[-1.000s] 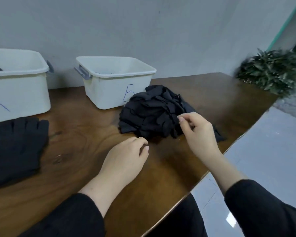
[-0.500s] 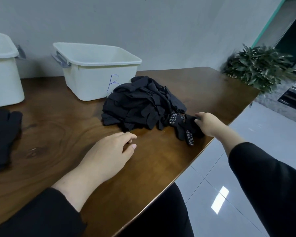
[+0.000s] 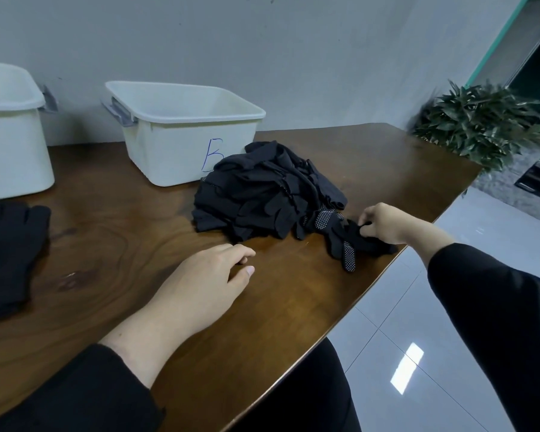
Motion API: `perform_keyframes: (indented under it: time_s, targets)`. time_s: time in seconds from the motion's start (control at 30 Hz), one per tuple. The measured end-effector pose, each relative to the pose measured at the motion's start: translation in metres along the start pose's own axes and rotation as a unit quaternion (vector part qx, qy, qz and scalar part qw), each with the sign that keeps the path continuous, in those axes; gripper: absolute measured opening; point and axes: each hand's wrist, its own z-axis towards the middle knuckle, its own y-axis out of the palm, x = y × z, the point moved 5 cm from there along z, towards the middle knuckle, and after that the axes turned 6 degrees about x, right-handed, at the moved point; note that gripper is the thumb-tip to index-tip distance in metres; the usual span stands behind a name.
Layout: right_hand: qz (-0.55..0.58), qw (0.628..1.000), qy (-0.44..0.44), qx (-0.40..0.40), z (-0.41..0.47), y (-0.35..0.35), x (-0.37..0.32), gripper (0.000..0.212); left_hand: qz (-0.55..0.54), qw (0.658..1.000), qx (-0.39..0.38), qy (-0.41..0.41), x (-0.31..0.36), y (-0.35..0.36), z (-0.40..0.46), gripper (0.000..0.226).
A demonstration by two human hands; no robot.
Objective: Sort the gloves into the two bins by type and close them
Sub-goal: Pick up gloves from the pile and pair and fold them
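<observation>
- Two white plastic bins sit at the back of the brown wooden table (image 3: 113, 232): the bin marked B (image 3: 187, 135) well beyond the left hand, and the other white bin (image 3: 10, 135) off to that hand's far left, cut by the frame edge. No lids in view, and what's inside either bin can't be seen.
- What changed in the last second: the right hand (image 3: 384, 224) went from picking at the near side of the heap of thin black fabric gloves (image 3: 262, 198) to dragging one dotted black glove (image 3: 343, 241) out toward the table's right edge. The view swung right too.
- That probably means sorting has barely started. One glove is singled out, the heap looks nearly whole, and closing the bins is a long way off.
- Right hand: fingers curled, pinching the cuff end of the dotted glove. The glove lies flat on the wood just left of that hand, fingers pointing toward the person, its white grip dots showing.
- Left hand (image 3: 206, 279): palm down on the table, fingers loosely bent, holding nothing. Its fingertips stop just short of the heap.
- A stack of thicker black knit gloves (image 3: 10, 244) lies well to the left of the left hand, in front of the cut-off bin. Looks like the second type.
- Green leafy plant (image 3: 480, 123) beyond the right hand, past the table corner.
</observation>
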Motion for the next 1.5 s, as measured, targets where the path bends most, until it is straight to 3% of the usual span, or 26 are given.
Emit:
perform_keyframes:
  time_s: [0.4, 0.57, 0.8, 1.0, 1.23, 1.43, 1.5]
  targets:
    - [0.224, 0.965, -0.039, 0.127, -0.027, -0.078, -0.009, 0.019, -0.012, 1.000, 0.018, 0.004, -0.003, -0.004, -0.001, 0.036]
    - [0.314, 0.932, -0.133, 0.126, -0.053, -0.127, -0.066, 0.010, -0.073, 0.993, 0.095, 0.002, -0.005, -0.020, -0.003, 0.032]
    - [0.261, 0.919, -0.287, 0.066, -0.102, -0.146, -0.177, 0.007, -0.240, 0.941, 0.239, -0.007, -0.013, -0.047, -0.008, 0.036]
    - [0.239, 0.906, -0.345, -0.050, -0.127, -0.095, -0.264, 0.006, -0.401, 0.882, 0.246, -0.011, -0.028, -0.080, -0.029, 0.042]
    - [0.200, 0.909, -0.354, -0.095, -0.145, -0.035, -0.334, 0.012, -0.332, 0.907, 0.231, -0.121, -0.069, -0.104, -0.048, 0.021]
    - [0.183, 0.926, -0.306, -0.121, -0.142, -0.027, -0.358, 0.027, -0.322, 0.902, 0.257, -0.127, -0.084, -0.122, -0.060, 0.012]
    - [0.181, 0.933, -0.299, -0.085, -0.138, -0.035, -0.362, 0.031, -0.352, 0.893, 0.251, -0.128, -0.085, -0.121, -0.060, 0.011]
